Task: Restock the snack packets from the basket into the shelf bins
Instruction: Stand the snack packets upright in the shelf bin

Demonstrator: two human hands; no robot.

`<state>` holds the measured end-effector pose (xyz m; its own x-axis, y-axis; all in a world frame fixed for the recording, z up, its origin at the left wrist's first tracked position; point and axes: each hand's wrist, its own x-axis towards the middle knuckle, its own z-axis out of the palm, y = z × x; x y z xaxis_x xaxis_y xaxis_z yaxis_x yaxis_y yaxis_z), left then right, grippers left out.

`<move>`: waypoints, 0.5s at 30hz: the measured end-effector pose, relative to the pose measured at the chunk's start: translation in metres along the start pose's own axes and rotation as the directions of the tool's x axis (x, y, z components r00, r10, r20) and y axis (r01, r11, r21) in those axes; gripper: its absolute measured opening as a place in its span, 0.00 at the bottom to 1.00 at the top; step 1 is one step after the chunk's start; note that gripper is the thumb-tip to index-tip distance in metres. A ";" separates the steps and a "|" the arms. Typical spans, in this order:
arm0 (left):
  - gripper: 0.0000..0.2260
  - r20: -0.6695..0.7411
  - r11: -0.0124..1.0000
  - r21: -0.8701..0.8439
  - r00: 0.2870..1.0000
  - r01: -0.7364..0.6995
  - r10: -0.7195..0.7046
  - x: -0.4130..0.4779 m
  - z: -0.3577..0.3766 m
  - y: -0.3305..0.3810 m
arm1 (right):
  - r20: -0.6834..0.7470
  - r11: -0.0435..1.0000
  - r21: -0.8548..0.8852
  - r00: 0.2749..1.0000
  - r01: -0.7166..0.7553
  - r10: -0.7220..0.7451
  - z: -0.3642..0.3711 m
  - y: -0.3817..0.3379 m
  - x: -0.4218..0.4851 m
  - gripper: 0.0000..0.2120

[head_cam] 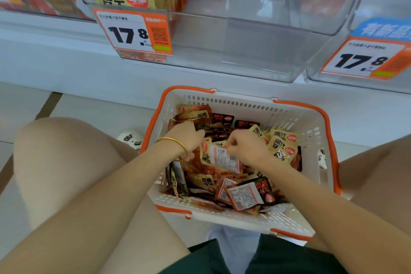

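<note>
Down on the floor between our knees, the white slotted plastic basket with orange handles (222, 101) is sitting right under the clear plastic shelf bin (244, 51), likely so each lift is short. Our right hand (246, 150) is pinching the top edge of a red-and-yellow foil snack packet (222, 159), which is lying just below that grip. Our left hand (188, 138) is curling into the heap beside it; whether its grip is holding anything, we cannot tell.

worn: thin gold bangle (175, 144), left wrist; dark green shorts (206, 258); pale shirt hem (235, 244); white clogs (131, 139) with small dark charms.
</note>
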<state>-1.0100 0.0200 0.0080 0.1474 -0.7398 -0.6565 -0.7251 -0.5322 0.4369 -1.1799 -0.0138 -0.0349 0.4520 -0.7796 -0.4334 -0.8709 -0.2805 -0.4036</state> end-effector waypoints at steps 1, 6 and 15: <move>0.15 0.075 0.981 -0.168 0.993 0.099 -0.088 -0.002 0.003 0.002 | -0.082 1.000 0.005 0.996 0.029 -0.029 -0.013 -0.005 -0.008 0.08; 0.19 0.151 0.590 -0.791 0.986 0.162 -0.068 -0.011 0.006 0.017 | -0.294 0.930 -0.051 0.885 0.364 -0.363 -0.025 -0.032 -0.046 0.06; 0.12 0.016 0.663 -0.744 0.988 -0.089 0.151 -0.055 -0.025 0.021 | -0.406 0.927 0.259 0.901 0.271 -0.149 -0.063 -0.025 -0.053 0.10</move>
<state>-1.0165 0.0386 0.0689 0.0255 -0.8048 -0.5930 0.0065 -0.5930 0.8052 -1.1945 -0.0013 0.0487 0.4591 -0.8884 -0.0031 -0.6350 -0.3258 -0.7004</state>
